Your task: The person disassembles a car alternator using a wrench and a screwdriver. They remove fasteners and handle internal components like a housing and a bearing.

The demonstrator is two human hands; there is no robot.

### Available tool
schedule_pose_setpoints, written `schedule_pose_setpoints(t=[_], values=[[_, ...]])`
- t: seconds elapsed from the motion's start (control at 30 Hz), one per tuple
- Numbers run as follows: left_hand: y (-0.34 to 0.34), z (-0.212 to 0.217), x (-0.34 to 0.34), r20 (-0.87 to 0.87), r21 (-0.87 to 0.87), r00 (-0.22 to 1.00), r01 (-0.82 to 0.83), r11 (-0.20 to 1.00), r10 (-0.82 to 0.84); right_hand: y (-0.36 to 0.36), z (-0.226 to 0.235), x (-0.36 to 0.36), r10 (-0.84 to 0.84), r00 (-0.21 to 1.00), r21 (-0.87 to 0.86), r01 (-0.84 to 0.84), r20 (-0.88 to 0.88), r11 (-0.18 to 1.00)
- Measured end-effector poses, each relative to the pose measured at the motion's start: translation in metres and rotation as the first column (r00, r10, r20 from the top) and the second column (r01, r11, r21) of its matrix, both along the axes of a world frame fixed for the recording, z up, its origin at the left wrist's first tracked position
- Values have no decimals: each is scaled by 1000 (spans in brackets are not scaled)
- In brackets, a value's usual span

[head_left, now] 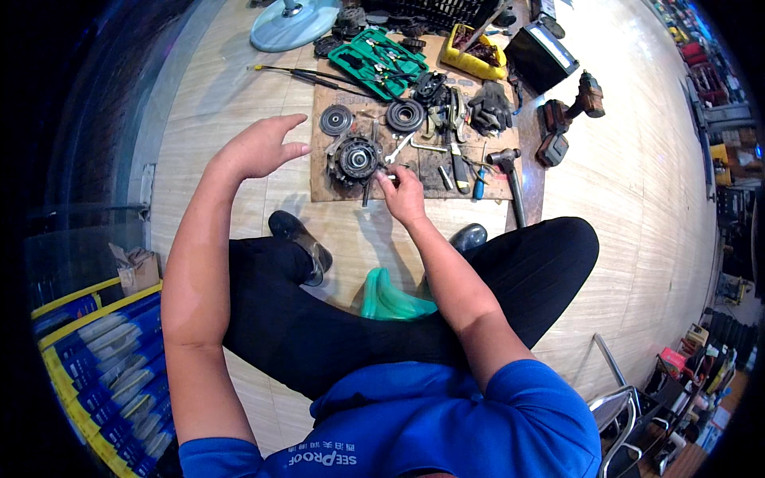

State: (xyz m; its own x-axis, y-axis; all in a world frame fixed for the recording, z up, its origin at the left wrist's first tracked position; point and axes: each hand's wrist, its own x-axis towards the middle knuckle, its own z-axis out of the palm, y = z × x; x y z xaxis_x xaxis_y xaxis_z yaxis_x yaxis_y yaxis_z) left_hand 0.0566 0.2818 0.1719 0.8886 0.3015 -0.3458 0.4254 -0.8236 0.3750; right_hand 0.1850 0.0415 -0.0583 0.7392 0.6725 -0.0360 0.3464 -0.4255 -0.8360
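Note:
A dark round machine part with a pulley-like face [357,159], possibly a compressor, rests on a worn cardboard sheet [319,191] in front of me. My left hand [267,146] hovers to its left, thumb and fingers apart, holding nothing. Beside the part's lower right, my right hand [405,195] is closed in a pinch; a small pale bit shows at the fingertips, too small to name. Just above those fingers lies an open-ended wrench [399,148]. A dark disc [335,119] and a grooved pulley [406,115] lie farther back.
Around the cardboard are a hammer [510,167], a blue-handled screwdriver [479,185], gloves [490,110], a green tool case [378,64], a yellow bin [473,54], and a cordless impact driver [586,97]. A green plastic stool [390,296] shows between my legs.

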Motion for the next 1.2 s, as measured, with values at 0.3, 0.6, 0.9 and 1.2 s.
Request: schedule_pose_setpoints(t=[0.3,0.6,0.9,1.2], values=[[-3,4,2,-2,2,1000,0,1000,0,-5,-23,13,26,971,233,31,-237,972],[-5,3,2,-39,5,999,-5,1000,5,-14,-26,16,359,310,462,383,-880,800],[-6,2,3,-45,7,999,-5,1000,5,-6,-29,20,98,569,304,279,-816,911],[-30,14,1,26,-12,1000,-1,1000,1,2,-1,17,16,999,-34,-18,-37,999]])
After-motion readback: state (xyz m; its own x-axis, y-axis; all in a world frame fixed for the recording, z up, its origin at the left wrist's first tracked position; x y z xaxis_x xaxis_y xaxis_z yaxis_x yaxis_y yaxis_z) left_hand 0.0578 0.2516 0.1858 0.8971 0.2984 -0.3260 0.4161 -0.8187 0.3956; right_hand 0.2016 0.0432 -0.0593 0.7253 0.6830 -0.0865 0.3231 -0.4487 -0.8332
